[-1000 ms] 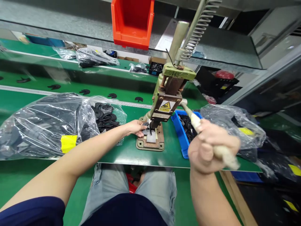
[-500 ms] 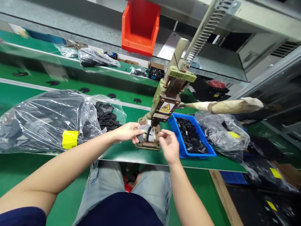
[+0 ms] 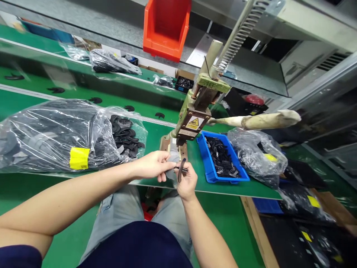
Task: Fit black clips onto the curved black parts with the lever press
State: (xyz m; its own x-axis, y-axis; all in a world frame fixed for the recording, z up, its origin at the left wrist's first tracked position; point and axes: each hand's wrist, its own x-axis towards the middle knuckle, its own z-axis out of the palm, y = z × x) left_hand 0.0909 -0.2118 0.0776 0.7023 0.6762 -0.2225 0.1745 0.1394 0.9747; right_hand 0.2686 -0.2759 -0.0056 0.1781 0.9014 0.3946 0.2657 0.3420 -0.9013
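Note:
Both of my hands are in front of a hand-operated press, close to the bench edge. My left hand pinches a thin grey plastic piece between thumb and fingers. My right hand is closed on a dark curved plastic piece, which stands on edge against the grey one. Whether the two pieces are joined, I cannot tell. Just behind the hands lies the press base, partly covered by my fingers and the grey piece.
At left lies a clear bag of dark and grey parts, spilling at its mouth. A blue bin of small black parts stands right of the press. The press handle sticks out rightward. An orange bin hangs above.
The grey piece has come off the press base toward me in my left hand. My right hand has moved left and closed on the dark curved piece. The view has shifted slightly.

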